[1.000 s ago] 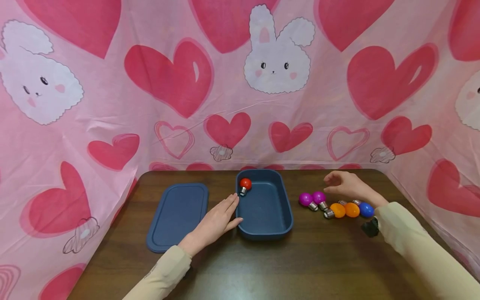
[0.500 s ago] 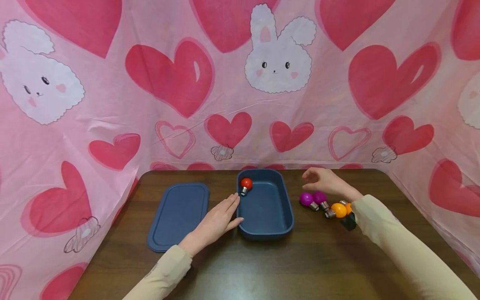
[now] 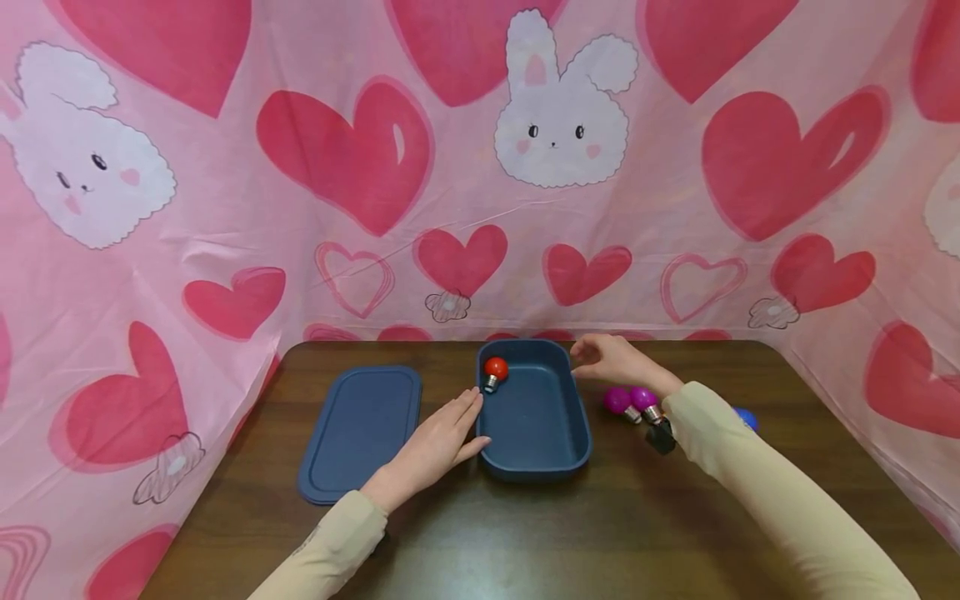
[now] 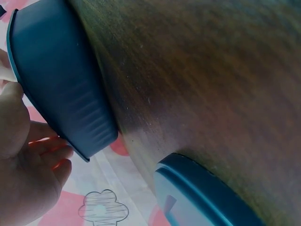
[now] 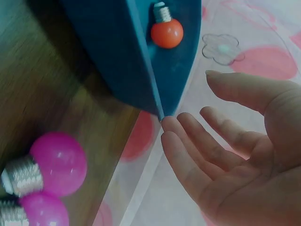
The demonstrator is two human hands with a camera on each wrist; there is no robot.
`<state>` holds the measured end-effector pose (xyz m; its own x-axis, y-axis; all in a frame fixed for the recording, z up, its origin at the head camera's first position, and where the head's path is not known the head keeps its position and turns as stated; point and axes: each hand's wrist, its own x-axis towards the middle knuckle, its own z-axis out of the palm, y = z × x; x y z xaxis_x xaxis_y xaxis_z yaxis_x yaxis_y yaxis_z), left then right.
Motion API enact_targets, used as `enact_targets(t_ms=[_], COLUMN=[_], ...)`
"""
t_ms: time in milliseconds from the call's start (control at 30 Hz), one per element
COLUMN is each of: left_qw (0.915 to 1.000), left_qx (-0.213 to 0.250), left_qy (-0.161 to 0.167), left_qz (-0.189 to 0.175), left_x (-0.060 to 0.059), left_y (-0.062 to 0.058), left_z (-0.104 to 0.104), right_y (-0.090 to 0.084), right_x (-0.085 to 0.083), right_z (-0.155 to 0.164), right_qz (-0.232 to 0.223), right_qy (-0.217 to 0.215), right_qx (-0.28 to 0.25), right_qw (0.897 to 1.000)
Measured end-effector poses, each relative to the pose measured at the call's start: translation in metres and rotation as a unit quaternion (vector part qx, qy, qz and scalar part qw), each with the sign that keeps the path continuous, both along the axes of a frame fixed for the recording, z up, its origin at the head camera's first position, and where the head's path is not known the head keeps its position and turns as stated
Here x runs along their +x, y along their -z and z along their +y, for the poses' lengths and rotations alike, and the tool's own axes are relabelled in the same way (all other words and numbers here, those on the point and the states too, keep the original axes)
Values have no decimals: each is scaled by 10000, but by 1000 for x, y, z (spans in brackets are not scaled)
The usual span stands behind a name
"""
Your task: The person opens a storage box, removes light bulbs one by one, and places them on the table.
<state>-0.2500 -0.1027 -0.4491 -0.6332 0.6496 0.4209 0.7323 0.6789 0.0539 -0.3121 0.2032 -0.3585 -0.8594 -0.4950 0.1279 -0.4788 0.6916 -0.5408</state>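
Note:
A dark blue open box (image 3: 534, 433) stands mid-table, with a red light bulb (image 3: 496, 368) lying in its far left corner. Along the box's left rim rests my left hand (image 3: 427, 454), fingers straight; the left wrist view shows fingertips at the rim of the box (image 4: 61, 70). My right hand (image 3: 621, 365) hovers by the far right rim, fingers loosely bent. In the right wrist view the palm of that hand (image 5: 240, 160) holds nothing. Two purple bulbs (image 3: 619, 402) lie beneath the right wrist. A blue bulb (image 3: 746, 417) shows past the sleeve, which hides the orange bulbs.
A flat dark blue lid (image 3: 363, 437) lies on the wooden table (image 3: 495, 533), left of the box. Behind the table hangs a pink curtain (image 3: 442, 200) with hearts and rabbits.
My right hand has moved left, from above the bulbs to the box's right rim. Its sleeve now covers the orange bulbs. The left hand has stayed at the left rim.

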Motion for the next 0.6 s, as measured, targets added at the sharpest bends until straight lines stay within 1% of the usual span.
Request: enact_targets(t_ms=[233, 400, 600], left_qw=[10000, 10000, 10000], left_qx=[33, -14, 18], left_qy=[34, 28, -11], left_qz=[81, 79, 42], left_x=[0, 1, 1], left_y=[-2, -2, -2], left_z=[1, 1, -1], right_y=[2, 5, 10], right_x=[-6, -10, -15], right_z=[-20, -32, -45], right_qz=[-209, -303, -403], right_qy=[-98, -139, 50], right_qx=[-175, -166, -110], right_qw=[9996, 9993, 9991])
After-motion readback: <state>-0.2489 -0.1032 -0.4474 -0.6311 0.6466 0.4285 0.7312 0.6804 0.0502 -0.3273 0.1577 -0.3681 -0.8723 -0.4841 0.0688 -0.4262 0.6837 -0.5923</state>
